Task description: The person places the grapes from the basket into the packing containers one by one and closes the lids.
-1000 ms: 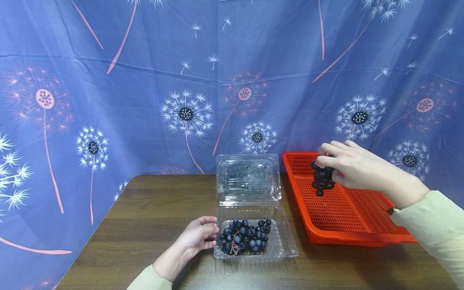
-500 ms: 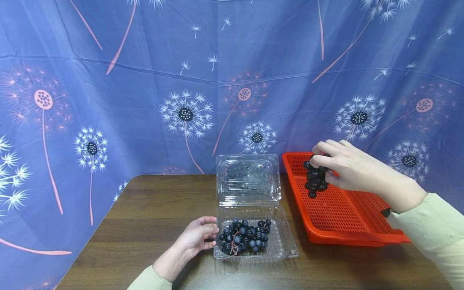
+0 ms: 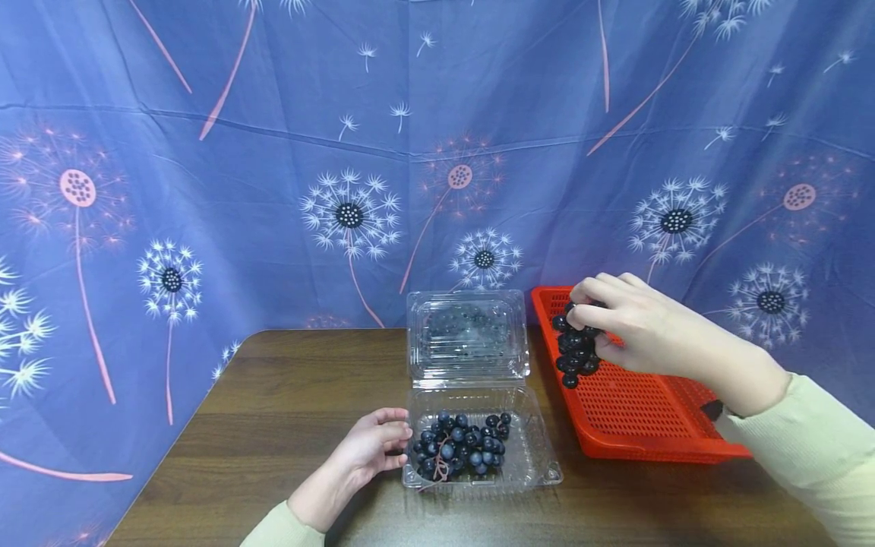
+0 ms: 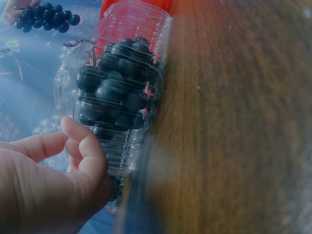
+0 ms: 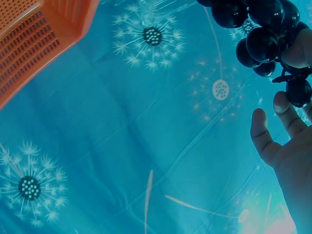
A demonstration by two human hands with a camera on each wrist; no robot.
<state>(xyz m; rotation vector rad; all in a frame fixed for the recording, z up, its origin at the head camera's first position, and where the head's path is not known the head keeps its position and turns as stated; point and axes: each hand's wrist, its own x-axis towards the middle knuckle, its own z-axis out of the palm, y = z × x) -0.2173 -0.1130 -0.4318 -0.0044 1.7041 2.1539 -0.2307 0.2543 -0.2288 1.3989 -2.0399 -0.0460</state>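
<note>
My right hand (image 3: 636,327) pinches a bunch of dark grapes (image 3: 573,353) by its top, and the bunch hangs over the left side of the red basket (image 3: 642,406). In the right wrist view, thumb and fingers close around the stem of this bunch (image 5: 263,44). A clear plastic clamshell box (image 3: 533,456) lies open on the table, its lid (image 3: 468,357) tipped back. Inside its base sits another bunch of dark grapes (image 3: 458,448), mostly at the left, with a reddish stem. My left hand (image 3: 372,444) rests its loosely bent fingertips against the box's left wall.
The brown wooden table (image 3: 294,410) stretches left of the box. A blue dandelion-print cloth (image 3: 273,228) hangs behind and to the left. The basket's near rim (image 3: 656,448) stands just right of the box, with a narrow strip of table between.
My right hand has moved left and slightly down with the grape bunch, from over the basket's middle toward its left rim. My left hand and the box have stayed in place.
</note>
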